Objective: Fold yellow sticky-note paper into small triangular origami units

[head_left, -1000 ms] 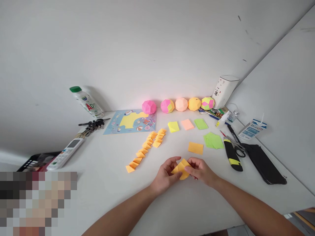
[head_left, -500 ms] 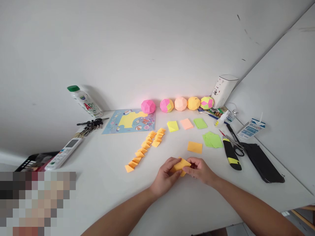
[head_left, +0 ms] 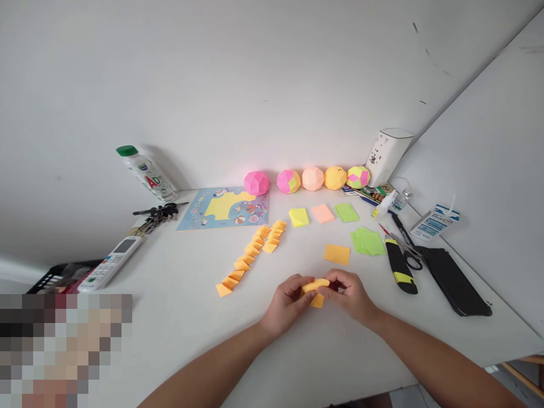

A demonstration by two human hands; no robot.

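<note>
Between my two hands is a piece of orange paper [head_left: 315,286], bent into a curve, with a flap pointing down toward me. My left hand [head_left: 289,303] pinches its left end, thumb below and fingers above. On the other end, my right hand [head_left: 349,294] is closed in the same way. Just beyond my hands a flat orange sheet [head_left: 337,254] lies on the table. To the left, folded orange paper pieces [head_left: 243,263] form a long slanted row, with a shorter row [head_left: 274,237] beside it.
Faceted paper balls [head_left: 313,178] line the wall. Yellow [head_left: 299,217], peach [head_left: 323,213] and green [head_left: 347,212] paper pads lie before them. Right: loose green sheets [head_left: 368,241], a utility knife [head_left: 400,266], scissors [head_left: 412,259], a black pouch [head_left: 454,280]. Left: a bottle [head_left: 148,175], keys [head_left: 157,214], a remote [head_left: 111,263].
The orange paper was flatter and showed a broad face; now it is curved between my hands, its lower flap more visible. My hands have stayed nearly in place.
</note>
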